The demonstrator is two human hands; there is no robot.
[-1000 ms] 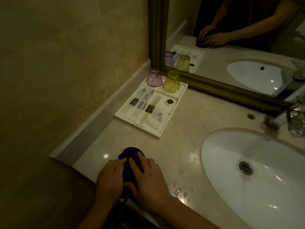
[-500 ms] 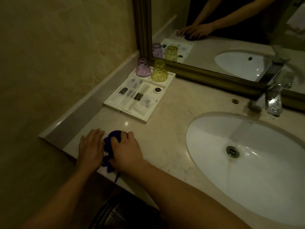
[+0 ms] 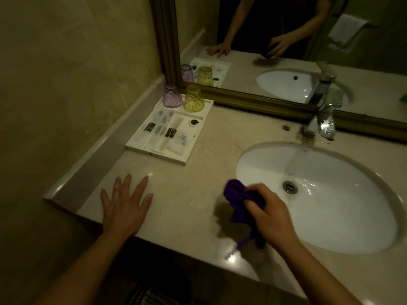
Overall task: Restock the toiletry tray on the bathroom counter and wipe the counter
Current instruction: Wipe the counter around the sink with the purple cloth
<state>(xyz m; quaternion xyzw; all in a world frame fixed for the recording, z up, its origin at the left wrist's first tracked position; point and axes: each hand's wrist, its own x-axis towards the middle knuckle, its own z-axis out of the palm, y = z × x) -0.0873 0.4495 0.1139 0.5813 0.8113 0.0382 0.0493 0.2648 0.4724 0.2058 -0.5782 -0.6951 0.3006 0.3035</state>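
The crumpled purple cloth (image 3: pixel 239 202) has moved sinkward, clenched in the right hand (image 3: pixel 269 214); left hand (image 3: pixel 125 205) flat, released, on glossy counter (image 3: pixel 187 194).

The right hand (image 3: pixel 269 213) now grips the bunched purple cloth (image 3: pixel 239 205) alone and sits beside the sink's (image 3: pixel 374 245) near rim, well right of where both hands pressed it a moment ago. The left hand (image 3: pixel 126 204) is off the cloth, spread flat on the counter (image 3: pixel 187 188).
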